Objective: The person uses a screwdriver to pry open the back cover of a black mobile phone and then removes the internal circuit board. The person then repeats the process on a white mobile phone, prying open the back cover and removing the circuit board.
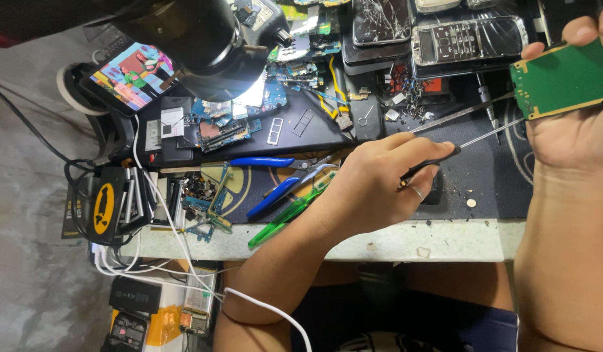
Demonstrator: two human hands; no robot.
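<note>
My left hand (373, 182) is clenched around a thin screwdriver (484, 133), its shaft running up and right until the tip meets the lower left edge of the green circuit board (565, 78). My right hand (575, 124) grips that board by its edges, held above the dark mat (490, 176) at the right end of the table (405, 241). Blue-handled pliers (272, 179) and a green tool (288, 212) lie just left of my left hand. A microscope (197, 39) sits at upper left, and a keypad phone (467, 39) lies beyond the mat.
</note>
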